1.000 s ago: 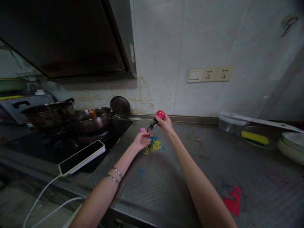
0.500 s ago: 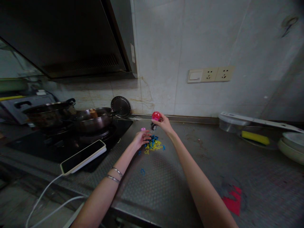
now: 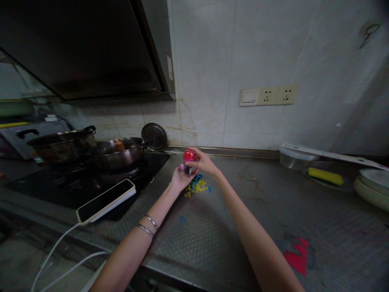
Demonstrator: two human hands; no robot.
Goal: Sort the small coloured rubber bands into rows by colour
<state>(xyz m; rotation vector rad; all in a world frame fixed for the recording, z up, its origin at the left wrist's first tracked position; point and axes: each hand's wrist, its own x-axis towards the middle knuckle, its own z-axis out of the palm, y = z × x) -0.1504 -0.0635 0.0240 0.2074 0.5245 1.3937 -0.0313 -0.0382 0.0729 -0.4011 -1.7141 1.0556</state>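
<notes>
You have brought the red-topped container leftward in the last half second: it stood beyond the heap then, clear of your left hand, and now it is upright right at that hand, its dark lower part coming down toward the palm. A second ago it was tipped over toward the left fingers; the tilt is gone. For the work in hand, I judge this means your attention is on the container itself, with both hands meeting there rather than at the heap of small yellow and blue pieces, which lies just beside them on the tabletop. Your right hand has the firm hold — its fingers are closed around the container from the right, thumb on the near side, parted only by its width. Your left hand is turned palm up below, and its fingers are partly hidden by the container and your right hand, so I cannot tell how far they are open or whether they grip it or merely steady it. A small lilac piece shows just beside the container; whether your left hand touches it is unclear. One loose blue piece lies nearer you, apart from the heap.
</notes>
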